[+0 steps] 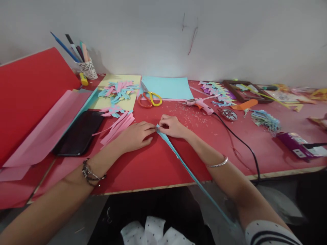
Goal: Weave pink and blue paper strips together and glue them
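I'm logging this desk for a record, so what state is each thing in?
Blue paper strip: held at one end, rest trailing past the desk edge
Left hand: fingers at the strip's end
Right hand: fingers pinching the strip's end
Scissors: lying down, blade gap unclear
Phone: lying flat, screen dark
Glue gun: lying down, corded
Pen cup: standing, holding pens
Paper scraps: loosely heaped
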The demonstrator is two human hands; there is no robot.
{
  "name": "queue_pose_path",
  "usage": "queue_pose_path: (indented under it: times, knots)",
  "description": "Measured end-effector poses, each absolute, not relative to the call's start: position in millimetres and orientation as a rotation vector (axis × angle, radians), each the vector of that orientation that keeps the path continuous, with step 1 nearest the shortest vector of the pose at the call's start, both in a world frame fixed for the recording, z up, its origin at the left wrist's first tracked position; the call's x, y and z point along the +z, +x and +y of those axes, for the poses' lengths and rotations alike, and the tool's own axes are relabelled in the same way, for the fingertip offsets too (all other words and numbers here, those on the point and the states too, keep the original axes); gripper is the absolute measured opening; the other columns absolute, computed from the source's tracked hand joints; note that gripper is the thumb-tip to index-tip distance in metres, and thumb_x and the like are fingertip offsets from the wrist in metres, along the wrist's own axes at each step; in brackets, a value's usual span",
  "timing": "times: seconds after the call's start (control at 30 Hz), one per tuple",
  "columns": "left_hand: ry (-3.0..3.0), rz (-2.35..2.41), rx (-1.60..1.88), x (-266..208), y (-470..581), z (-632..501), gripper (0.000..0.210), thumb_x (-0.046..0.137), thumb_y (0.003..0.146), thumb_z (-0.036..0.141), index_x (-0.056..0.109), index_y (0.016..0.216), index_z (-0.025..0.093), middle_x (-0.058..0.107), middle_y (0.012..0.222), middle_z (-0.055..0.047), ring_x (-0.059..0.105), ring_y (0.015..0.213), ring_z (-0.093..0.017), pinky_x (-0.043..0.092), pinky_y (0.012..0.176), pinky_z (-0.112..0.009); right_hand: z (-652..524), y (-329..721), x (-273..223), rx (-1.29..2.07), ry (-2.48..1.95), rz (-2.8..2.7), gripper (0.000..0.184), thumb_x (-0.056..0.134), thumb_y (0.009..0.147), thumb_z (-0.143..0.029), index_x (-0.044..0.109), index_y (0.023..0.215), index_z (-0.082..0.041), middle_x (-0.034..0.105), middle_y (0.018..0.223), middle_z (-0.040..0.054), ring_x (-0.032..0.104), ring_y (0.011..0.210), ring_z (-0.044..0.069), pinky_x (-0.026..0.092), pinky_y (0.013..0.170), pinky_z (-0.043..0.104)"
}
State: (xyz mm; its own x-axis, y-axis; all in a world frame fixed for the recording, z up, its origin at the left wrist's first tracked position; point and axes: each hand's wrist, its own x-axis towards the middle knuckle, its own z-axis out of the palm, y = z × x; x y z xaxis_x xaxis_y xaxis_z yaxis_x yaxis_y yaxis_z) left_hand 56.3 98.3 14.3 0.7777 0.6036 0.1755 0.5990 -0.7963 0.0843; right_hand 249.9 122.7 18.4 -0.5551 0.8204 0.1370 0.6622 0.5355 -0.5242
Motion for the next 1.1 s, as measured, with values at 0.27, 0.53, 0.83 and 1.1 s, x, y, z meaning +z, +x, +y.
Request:
queue_pose_path:
  times: [0.27,0.53,0.83,1.1]
  knots:
    - [2.944,0.949,0.317,16,60,102,0.036,0.042,0.082,0.022,0.057,0.113,0.012,0.061,0.112,-0.011,0.054,0.100,-0.023,0.045,0.086,-0.037,120,262,20,0.620,-1.084,-2.458,0.008,0.049,0.073,-0.019,0.050,0.065,-0.016,0.045,0.072,-0.0005,0.043,0.066,0.010,0.034,0.066,0.023]
    - [2.935,0.966,0.345,15,62,104,0.034,0.042,0.082,0.022,0.059,0.111,0.015,0.061,0.112,-0.010,0.055,0.098,-0.022,0.046,0.085,-0.036,116,266,16,0.573,-1.054,-2.469,0.007,0.051,0.073,-0.021,0.050,0.067,-0.016,0.046,0.074,0.0013,0.045,0.069,0.012,0.036,0.070,0.026]
    - [2.921,0.951,0.401,17,60,100,0.034,0.041,0.081,0.019,0.059,0.110,0.015,0.062,0.108,-0.010,0.056,0.097,-0.021,0.046,0.085,-0.035,118,264,17,0.611,-1.084,-2.428,0.008,0.048,0.071,-0.017,0.048,0.064,-0.017,0.044,0.070,-0.0006,0.043,0.065,0.010,0.035,0.065,0.024]
    - [2.879,0.977,0.474,13,60,97,0.034,0.040,0.081,0.015,0.060,0.109,0.017,0.064,0.106,-0.008,0.056,0.096,-0.020,0.047,0.084,-0.035,116,262,21,0.638,-1.119,-2.404,0.009,0.046,0.071,-0.015,0.045,0.061,-0.017,0.044,0.066,-0.0015,0.042,0.062,0.009,0.034,0.062,0.022]
